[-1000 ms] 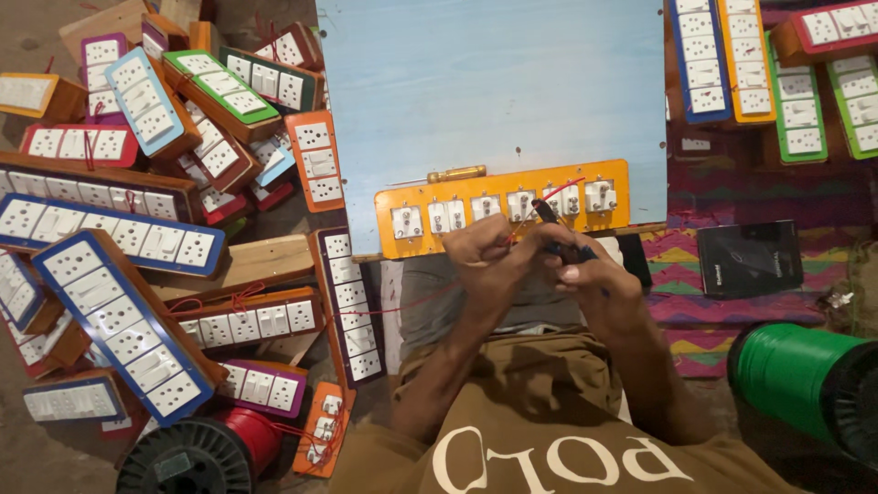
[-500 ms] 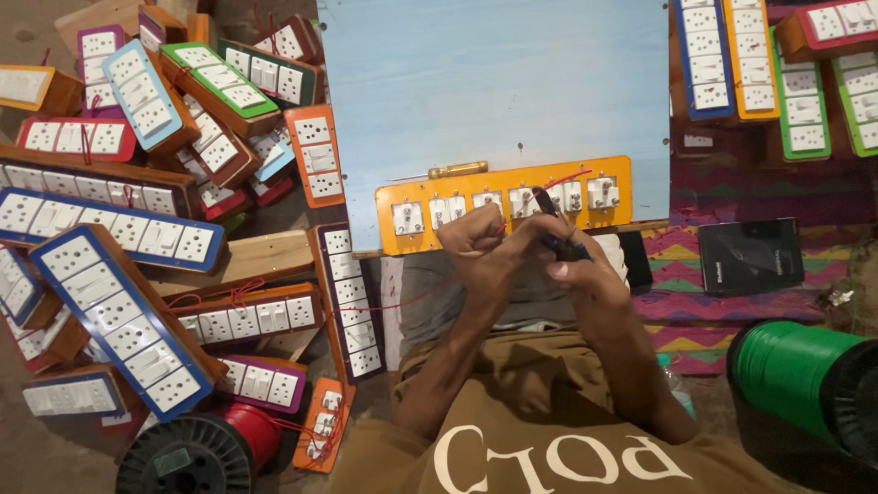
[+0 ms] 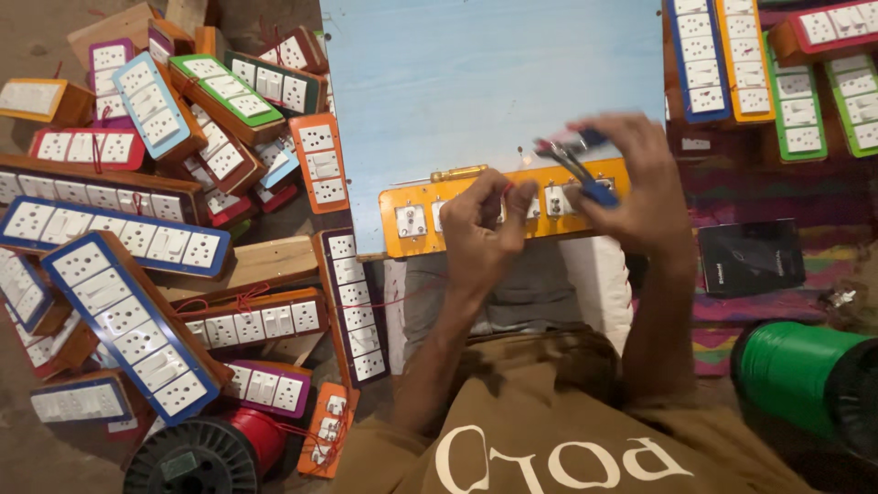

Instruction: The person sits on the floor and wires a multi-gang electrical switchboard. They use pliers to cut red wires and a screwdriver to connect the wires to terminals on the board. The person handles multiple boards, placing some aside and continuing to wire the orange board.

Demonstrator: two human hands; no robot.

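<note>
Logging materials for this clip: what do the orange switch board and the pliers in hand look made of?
Orange switch board: seemingly a glossy plastic or laminate face, with white plastic sockets set in. Pliers in the right hand: grey metal jaws, blue grips that look rubbery or plastic; blur leaves this uncertain.
</note>
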